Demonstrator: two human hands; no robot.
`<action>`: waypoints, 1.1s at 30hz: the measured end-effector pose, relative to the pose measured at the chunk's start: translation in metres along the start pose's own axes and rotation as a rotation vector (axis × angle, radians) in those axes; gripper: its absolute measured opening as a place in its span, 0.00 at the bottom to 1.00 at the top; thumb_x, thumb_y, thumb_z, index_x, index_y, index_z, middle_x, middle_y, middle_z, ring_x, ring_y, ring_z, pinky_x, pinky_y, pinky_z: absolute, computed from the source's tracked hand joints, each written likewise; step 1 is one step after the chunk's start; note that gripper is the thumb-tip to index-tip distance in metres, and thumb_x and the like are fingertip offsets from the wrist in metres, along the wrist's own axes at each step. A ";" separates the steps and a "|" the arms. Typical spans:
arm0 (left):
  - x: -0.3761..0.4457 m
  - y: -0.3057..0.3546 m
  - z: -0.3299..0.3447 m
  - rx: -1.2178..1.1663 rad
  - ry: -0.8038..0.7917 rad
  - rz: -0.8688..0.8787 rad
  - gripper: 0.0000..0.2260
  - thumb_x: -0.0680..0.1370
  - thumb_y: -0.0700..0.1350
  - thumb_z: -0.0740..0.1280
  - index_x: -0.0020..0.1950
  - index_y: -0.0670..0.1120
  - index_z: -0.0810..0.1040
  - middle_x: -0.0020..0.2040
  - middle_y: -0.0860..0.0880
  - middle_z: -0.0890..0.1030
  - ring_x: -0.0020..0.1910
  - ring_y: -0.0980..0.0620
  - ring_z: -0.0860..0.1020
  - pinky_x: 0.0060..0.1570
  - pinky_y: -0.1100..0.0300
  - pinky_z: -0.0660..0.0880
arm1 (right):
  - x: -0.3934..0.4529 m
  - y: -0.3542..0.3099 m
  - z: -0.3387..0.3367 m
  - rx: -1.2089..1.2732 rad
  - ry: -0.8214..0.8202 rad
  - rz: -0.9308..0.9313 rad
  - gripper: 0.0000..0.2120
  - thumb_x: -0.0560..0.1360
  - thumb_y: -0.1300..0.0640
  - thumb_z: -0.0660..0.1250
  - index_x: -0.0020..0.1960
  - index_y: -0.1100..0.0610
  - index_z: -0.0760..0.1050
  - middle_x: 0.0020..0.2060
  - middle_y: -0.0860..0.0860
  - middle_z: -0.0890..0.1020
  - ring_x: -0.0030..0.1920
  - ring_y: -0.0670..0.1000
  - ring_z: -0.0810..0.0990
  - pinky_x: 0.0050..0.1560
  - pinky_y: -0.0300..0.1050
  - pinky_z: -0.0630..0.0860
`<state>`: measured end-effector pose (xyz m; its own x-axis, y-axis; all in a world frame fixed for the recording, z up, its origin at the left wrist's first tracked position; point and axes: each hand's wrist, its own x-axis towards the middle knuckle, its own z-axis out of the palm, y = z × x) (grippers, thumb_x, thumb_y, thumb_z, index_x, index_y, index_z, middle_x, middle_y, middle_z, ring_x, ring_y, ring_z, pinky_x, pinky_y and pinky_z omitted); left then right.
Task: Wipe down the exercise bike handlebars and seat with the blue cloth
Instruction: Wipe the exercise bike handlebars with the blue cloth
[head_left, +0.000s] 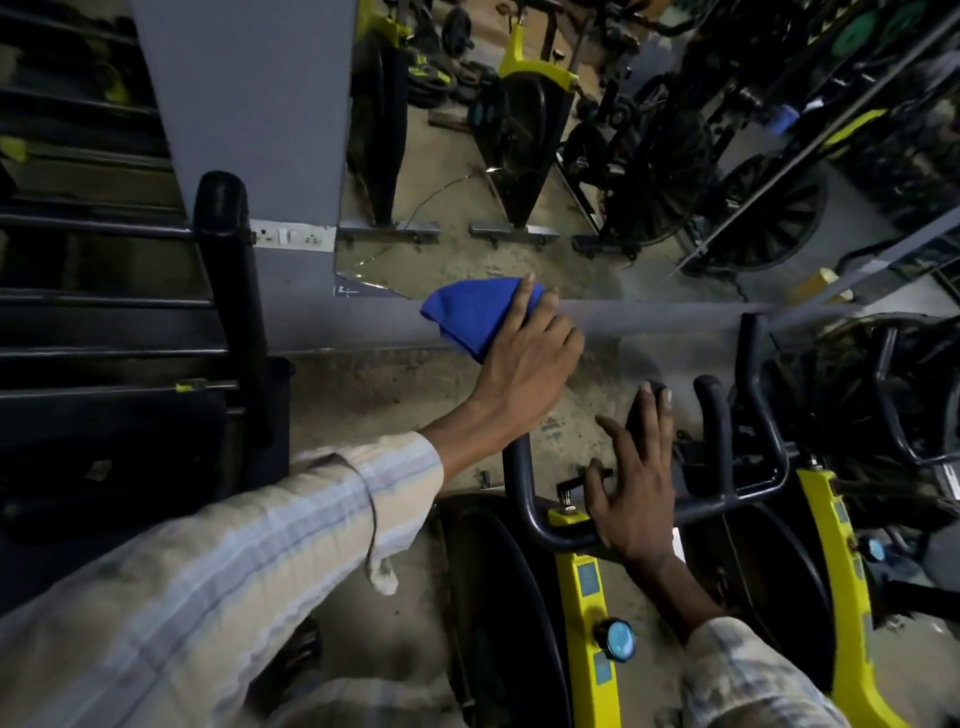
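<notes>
A yellow exercise bike (584, 597) stands right below me, with black handlebars (519, 488) curving up from its stem. My left hand (524, 358) grips the blue cloth (472, 314), bunched over the upper end of the left handlebar, which the cloth and hand hide. My right hand (631, 483) lies on the middle bar of the handlebars, fingers spread and slightly curled over it. The right handlebar prongs (719, 415) rise free to the right. The seat is out of view.
A second yellow bike (831, 519) stands close on the right. A black treadmill (228, 291) with an upright rail fills the left. Ahead, a grey wall ledge (649, 317) runs under a cracked mirror (493, 218) reflecting more bikes and weights.
</notes>
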<state>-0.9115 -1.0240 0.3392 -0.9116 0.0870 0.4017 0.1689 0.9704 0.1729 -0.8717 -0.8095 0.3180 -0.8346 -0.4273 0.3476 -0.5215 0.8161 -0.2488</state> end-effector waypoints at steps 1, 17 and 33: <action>-0.001 0.001 -0.002 0.049 -0.039 0.022 0.12 0.78 0.43 0.67 0.60 0.44 0.81 0.58 0.45 0.83 0.76 0.37 0.69 0.83 0.34 0.46 | 0.000 0.001 0.000 0.003 -0.001 0.000 0.23 0.74 0.62 0.67 0.69 0.59 0.77 0.86 0.56 0.51 0.86 0.59 0.44 0.84 0.51 0.52; -0.076 0.027 0.002 -0.115 -0.339 0.504 0.17 0.79 0.52 0.54 0.45 0.49 0.82 0.45 0.51 0.86 0.48 0.46 0.82 0.69 0.50 0.63 | -0.001 0.015 -0.002 0.044 -0.006 -0.043 0.22 0.72 0.66 0.71 0.66 0.60 0.78 0.86 0.57 0.53 0.86 0.58 0.45 0.82 0.37 0.50; -0.070 0.032 -0.009 0.172 -0.429 0.578 0.21 0.81 0.56 0.55 0.41 0.47 0.82 0.40 0.47 0.84 0.45 0.46 0.78 0.68 0.44 0.71 | -0.005 0.015 -0.009 0.083 -0.041 -0.036 0.18 0.76 0.60 0.66 0.66 0.56 0.77 0.86 0.53 0.51 0.86 0.54 0.42 0.59 0.39 0.71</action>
<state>-0.8388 -1.0008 0.3250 -0.7671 0.6415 -0.0073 0.6378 0.7613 -0.1172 -0.8736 -0.7920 0.3212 -0.8210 -0.4726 0.3203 -0.5625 0.7658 -0.3116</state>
